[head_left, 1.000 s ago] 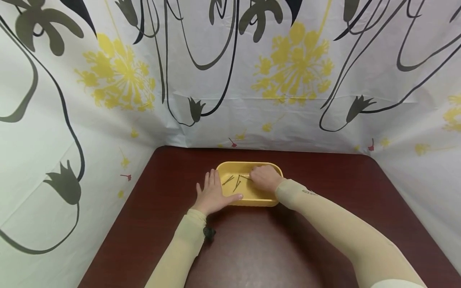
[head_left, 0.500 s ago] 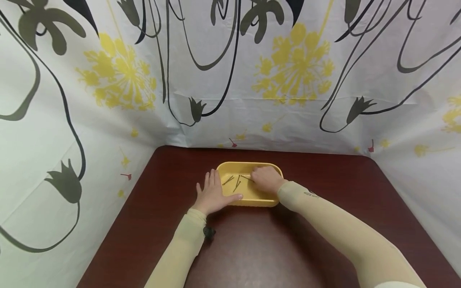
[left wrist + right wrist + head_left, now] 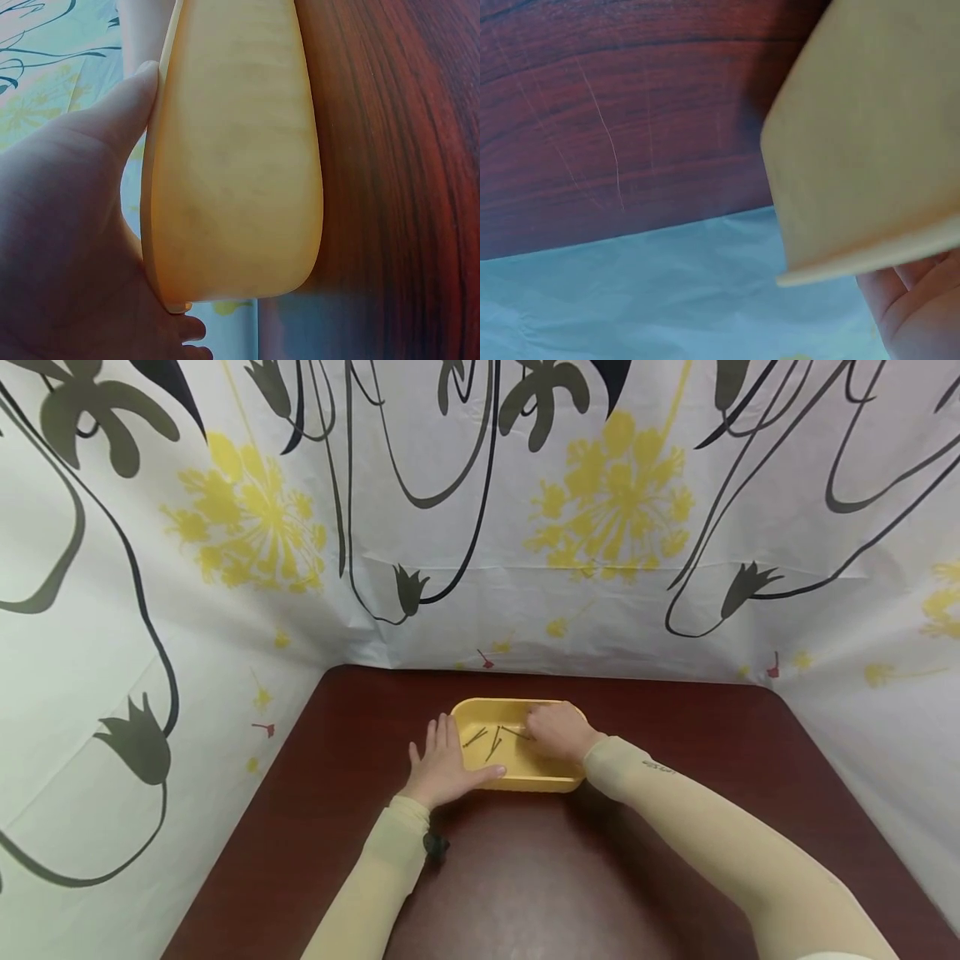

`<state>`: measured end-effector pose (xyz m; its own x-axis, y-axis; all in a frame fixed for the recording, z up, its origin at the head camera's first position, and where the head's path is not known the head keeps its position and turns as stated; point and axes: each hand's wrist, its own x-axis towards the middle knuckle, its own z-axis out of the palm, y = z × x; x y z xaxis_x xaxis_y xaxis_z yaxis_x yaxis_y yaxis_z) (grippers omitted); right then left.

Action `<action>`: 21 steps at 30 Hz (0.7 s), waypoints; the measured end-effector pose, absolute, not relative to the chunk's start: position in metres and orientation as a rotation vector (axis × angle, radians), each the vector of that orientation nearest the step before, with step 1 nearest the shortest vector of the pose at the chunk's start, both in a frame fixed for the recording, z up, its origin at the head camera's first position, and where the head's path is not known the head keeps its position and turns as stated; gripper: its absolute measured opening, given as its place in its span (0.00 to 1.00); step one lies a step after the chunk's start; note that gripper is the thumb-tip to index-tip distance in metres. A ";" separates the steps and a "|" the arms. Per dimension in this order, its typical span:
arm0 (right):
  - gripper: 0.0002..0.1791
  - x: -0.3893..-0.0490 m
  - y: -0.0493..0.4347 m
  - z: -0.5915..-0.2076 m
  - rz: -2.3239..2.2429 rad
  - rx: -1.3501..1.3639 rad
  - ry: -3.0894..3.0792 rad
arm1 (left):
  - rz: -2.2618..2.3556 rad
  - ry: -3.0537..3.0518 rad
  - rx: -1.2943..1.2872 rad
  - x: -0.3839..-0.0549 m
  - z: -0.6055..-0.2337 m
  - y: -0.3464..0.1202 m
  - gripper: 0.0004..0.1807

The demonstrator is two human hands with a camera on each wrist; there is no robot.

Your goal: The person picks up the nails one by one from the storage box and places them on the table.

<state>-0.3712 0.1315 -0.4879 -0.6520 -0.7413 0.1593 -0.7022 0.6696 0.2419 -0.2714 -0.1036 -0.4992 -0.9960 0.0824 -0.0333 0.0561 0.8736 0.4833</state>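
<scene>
A yellow rectangular tray (image 3: 528,785) stands on the dark table. Several thin, dark, nail-like pieces (image 3: 475,737) lie loose on its floor, towards the left half. My left hand (image 3: 437,770) spreads over the tray's left end, fingers straight along the side and thumb on the front rim. In the left wrist view that thumb (image 3: 135,105) touches the rim of the tray (image 3: 232,157). My right hand (image 3: 561,732) reaches down inside the right half, close to the end of one dark piece. Its fingertips are hidden, and I cannot tell whether they pinch anything.
The reddish-brown wooden table (image 3: 360,727) runs up to a white sheet (image 3: 465,543) printed with flowers, which hangs at the back and both sides. A small dark object (image 3: 435,845) is strapped at the left wrist.
My right hand has shifted slightly to the right inside the tray. The left hand, the tray and the dark pieces in view stay in place.
</scene>
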 end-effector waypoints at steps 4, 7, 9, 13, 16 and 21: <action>0.19 -0.368 0.133 -0.480 -0.207 1.167 -2.643 | 0.753 2.967 0.087 -0.275 -0.501 -0.104 0.78; 0.15 -0.364 0.135 -0.474 -0.180 1.197 -2.591 | 0.760 2.957 0.073 -0.275 -0.501 -0.103 0.78; 0.13 -0.361 0.137 -0.470 -0.172 1.218 -2.555 | 0.753 2.966 0.071 -0.275 -0.502 -0.103 0.77; 0.09 -0.358 0.142 -0.464 -0.174 1.234 -2.524 | 0.765 2.981 0.081 -0.273 -0.501 -0.103 0.77; 0.10 -0.357 0.148 -0.461 -0.146 1.220 -2.553 | 0.776 2.991 0.098 -0.270 -0.498 -0.103 0.76; 0.11 -0.358 0.160 -0.454 -0.100 1.160 -2.585 | 0.782 3.005 0.115 -0.267 -0.495 -0.102 0.76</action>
